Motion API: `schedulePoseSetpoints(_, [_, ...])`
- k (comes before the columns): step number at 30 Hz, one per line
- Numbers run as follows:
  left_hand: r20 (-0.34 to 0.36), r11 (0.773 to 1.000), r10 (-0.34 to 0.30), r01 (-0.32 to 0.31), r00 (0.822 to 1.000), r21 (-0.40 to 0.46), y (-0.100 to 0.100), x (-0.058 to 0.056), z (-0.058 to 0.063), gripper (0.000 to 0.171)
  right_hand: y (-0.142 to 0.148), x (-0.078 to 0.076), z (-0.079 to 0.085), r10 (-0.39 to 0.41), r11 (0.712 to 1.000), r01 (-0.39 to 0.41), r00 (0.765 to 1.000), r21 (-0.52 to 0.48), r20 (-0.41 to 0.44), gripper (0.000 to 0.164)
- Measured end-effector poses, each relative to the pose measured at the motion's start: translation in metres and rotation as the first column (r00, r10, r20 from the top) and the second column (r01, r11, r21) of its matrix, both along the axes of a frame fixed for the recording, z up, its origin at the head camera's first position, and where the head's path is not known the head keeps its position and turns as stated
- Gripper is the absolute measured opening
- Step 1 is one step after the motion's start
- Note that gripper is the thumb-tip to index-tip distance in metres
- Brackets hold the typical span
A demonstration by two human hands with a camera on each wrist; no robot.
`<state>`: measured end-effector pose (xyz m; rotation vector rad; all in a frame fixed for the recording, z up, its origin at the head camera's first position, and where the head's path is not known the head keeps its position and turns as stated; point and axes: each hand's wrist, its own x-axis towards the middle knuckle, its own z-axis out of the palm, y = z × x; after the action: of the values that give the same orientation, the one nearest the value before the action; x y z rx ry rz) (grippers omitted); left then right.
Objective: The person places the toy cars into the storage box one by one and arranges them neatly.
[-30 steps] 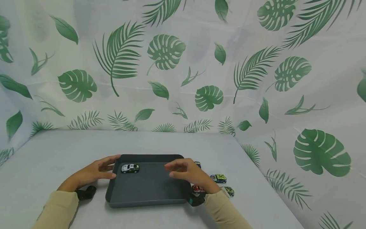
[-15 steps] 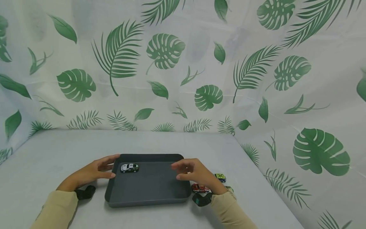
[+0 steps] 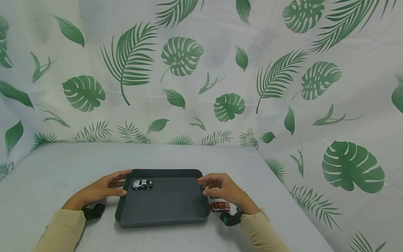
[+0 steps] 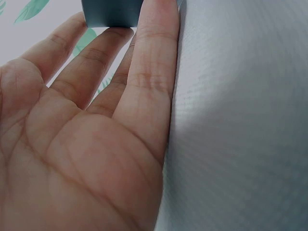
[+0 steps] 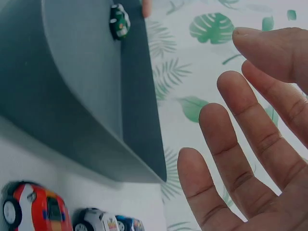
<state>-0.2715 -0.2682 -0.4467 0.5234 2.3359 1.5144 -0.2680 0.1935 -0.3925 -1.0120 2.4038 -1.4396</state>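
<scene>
A dark grey tray (image 3: pixel 167 206) lies on the table, a white and dark-green toy car (image 3: pixel 142 184) in its back left corner. At the tray's left edge is my left hand (image 3: pixel 98 188), fingers spread and extended; in the left wrist view, fingertips meet the tray's wall (image 4: pixel 111 13). My right hand (image 3: pixel 226 189) hovers by the tray's right rim, fingers loosely bent, holding nothing; in the right wrist view its fingers stand apart from the tray. Close to the tray's right side sits a red toy car (image 3: pixel 220 206), near that hand.
Beside the tray in the right wrist view stand a white toy car (image 5: pixel 98 220) and a blue toy car (image 5: pixel 129 223); the right arm partly hides the cars in the head view. A white leaf-print cloth (image 3: pixel 189 105) rises behind the white table (image 3: pixel 88 157).
My right hand has moved right, from over the tray's inside to its right rim, and now covers other toy cars. The left hand, the tray and the car in it stay put.
</scene>
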Motion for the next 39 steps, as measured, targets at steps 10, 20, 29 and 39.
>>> schedulePoseSetpoints(10, [0.004, 1.0, 0.005, -0.005, 1.0, 0.003, 0.0, 0.001, 0.0, 0.094, 0.013, 0.005, -0.003, -0.035, 0.999, 0.035, 0.999, 0.032, -0.016, 0.037])
schedulePoseSetpoints(20, [0.003, 1.0, 0.005, -0.005, 1.0, -0.011, -0.001, 0.0, -0.002, 0.093, 0.031, 0.01, -0.008, -0.094, 0.995, 0.095, 0.995, 0.039, -0.026, 0.034])
schedulePoseSetpoints(29, [-0.006, 1.0, 0.007, -0.008, 1.0, -0.023, 0.0, 0.001, 0.0, 0.093, 0.044, 0.012, -0.009, -0.132, 0.989, 0.134, 0.99, 0.061, -0.039, 0.032])
schedulePoseSetpoints(39, [-0.001, 0.999, 0.014, -0.014, 1.0, -0.04, 0.001, 0.0, 0.001, 0.095, 0.064, 0.014, -0.01, -0.176, 0.982, 0.181, 0.982, 0.063, -0.07, 0.03])
